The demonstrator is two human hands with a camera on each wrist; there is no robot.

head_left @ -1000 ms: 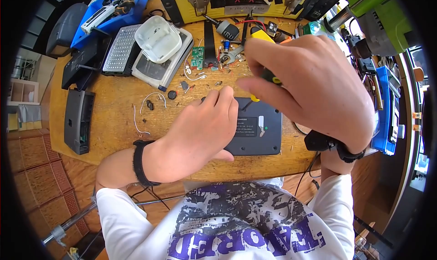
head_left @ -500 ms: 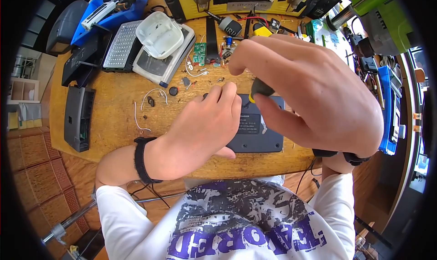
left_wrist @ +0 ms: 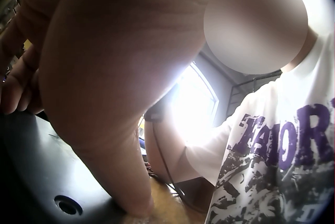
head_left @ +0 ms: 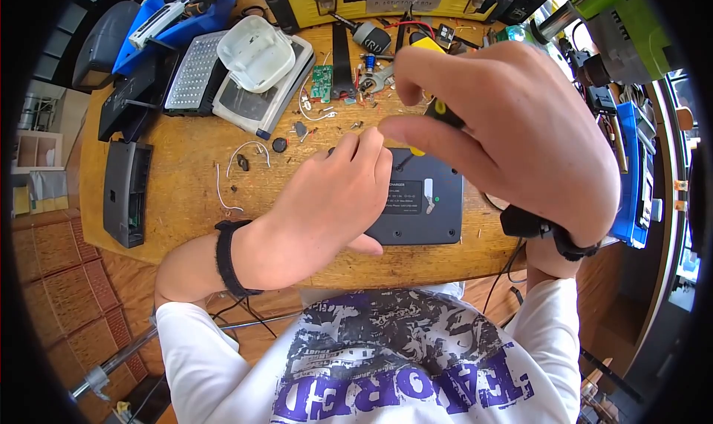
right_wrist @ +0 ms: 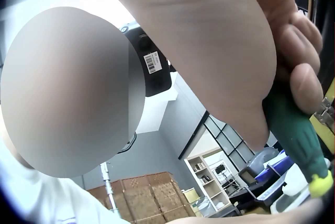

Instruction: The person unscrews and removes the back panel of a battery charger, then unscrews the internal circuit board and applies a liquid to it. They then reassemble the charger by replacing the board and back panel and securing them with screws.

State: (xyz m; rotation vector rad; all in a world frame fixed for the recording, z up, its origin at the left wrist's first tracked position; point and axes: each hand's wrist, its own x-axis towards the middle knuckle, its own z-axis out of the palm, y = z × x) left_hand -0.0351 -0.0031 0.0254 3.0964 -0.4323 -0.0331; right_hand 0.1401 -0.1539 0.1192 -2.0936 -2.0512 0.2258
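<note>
A flat black charger [head_left: 427,220] with a printed label and screw holes in its corners lies on the wooden table. Across its left part my left hand [head_left: 327,209] holds it, the fingers bent at the far edge and the thumb by the near edge. My right hand [head_left: 520,127] grips a screwdriver [right_wrist: 296,129], its green handle and yellow collar showing in the right wrist view. The screwdriver's shaft slants down to the charger's far part, close beside my left fingertips. The tip is hidden in the head view. In the left wrist view, one round recess [left_wrist: 68,205] shows on the charger.
Beyond the hands lie a green circuit board [head_left: 322,83], a wrench [head_left: 377,81] and scattered screws. A white open case [head_left: 256,56] sits on a grey device at the left. A yellow toolbox [head_left: 356,8] stands behind, a green drill [head_left: 620,30] at the right.
My right hand has twisted about the screwdriver, its thumb swinging right, then back left, and the handle tilting with it. My left hand stays on the charger.
</note>
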